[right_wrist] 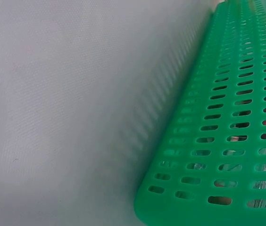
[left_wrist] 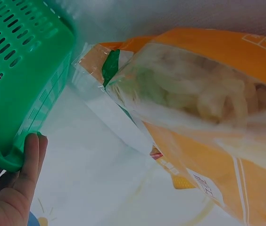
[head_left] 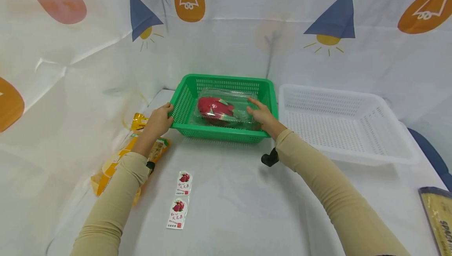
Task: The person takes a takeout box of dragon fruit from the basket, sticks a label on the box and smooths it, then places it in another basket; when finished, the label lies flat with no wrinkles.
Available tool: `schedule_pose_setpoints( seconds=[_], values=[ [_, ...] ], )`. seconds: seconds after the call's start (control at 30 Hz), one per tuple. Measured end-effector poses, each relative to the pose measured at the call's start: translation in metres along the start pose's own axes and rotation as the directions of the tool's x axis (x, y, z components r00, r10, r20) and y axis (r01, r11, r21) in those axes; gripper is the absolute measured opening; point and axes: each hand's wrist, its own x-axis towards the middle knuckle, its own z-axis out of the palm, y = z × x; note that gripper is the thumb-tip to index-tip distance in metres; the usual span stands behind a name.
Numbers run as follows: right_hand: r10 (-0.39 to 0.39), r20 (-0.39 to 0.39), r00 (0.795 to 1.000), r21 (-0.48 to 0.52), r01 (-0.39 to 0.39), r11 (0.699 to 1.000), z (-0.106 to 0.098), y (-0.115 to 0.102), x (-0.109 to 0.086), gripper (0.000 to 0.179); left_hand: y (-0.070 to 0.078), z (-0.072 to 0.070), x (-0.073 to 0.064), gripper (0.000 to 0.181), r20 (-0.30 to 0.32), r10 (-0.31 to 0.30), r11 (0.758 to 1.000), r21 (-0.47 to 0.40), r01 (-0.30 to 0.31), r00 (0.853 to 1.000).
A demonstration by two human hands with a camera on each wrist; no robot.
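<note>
A green slotted plastic basket [head_left: 226, 131] stands at the back of the table. Inside it lies a clear plastic box [head_left: 243, 107] with a red dragon fruit [head_left: 212, 106] in its left part. At the basket's left end, my left hand [head_left: 160, 119] grips the rim; the left wrist view shows the fingers [left_wrist: 29, 162] against the outer wall. Over the right end, my right hand [head_left: 264, 117] reaches inside with fingers extended above or against the clear box. Whether they touch the box cannot be told. The right wrist view shows just the basket's slotted side.
A white slotted basket [head_left: 353, 152] stands to the right. Orange food packages [head_left: 114, 164] lie at the left by the cloth wall. Two dragon fruit stickers [head_left: 179, 209] lie on the table [head_left: 243, 201], and a yellowish package [head_left: 438, 213] lies at the right edge.
</note>
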Motion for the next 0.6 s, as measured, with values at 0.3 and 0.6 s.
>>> schedule_pose_setpoints(
  seconds=[0.3, 0.6],
  values=[
    [-0.046, -0.02, 0.999, -0.004, 0.046, 0.999, 0.0, 0.0012, -0.0006, 0.052, -0.001, 0.0012, 0.0009, 0.049, -0.003, -0.008, 1.0, 0.002, 0.008, 1.0],
    [-0.073, -0.035, 0.997, -0.011, 0.073, 0.997, 0.0006, 0.0019, -0.0017, 0.051, -0.0002, -0.0002, 0.0001, 0.048, 0.006, -0.01, 1.0, -0.001, 0.01, 1.0]
  ],
)
